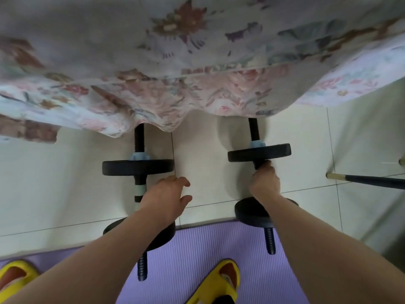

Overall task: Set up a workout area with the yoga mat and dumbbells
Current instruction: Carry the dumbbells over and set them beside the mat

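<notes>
Two black dumbbells lie side by side on the pale tile floor, their far ends under a hanging floral bed cover. My right hand (265,182) is closed around the handle of the right dumbbell (259,152). My left hand (167,199) hovers over the handle of the left dumbbell (138,167), fingers spread, holding nothing. A purple ribbed yoga mat (197,255) lies along the near edge, and the near plates and threaded bar ends of both dumbbells rest over its far edge.
The floral bed cover (153,62) fills the top of the view. My feet in yellow slippers (219,281) stand on the mat. A dark pole with a pale tip (368,181) lies on the floor at the right.
</notes>
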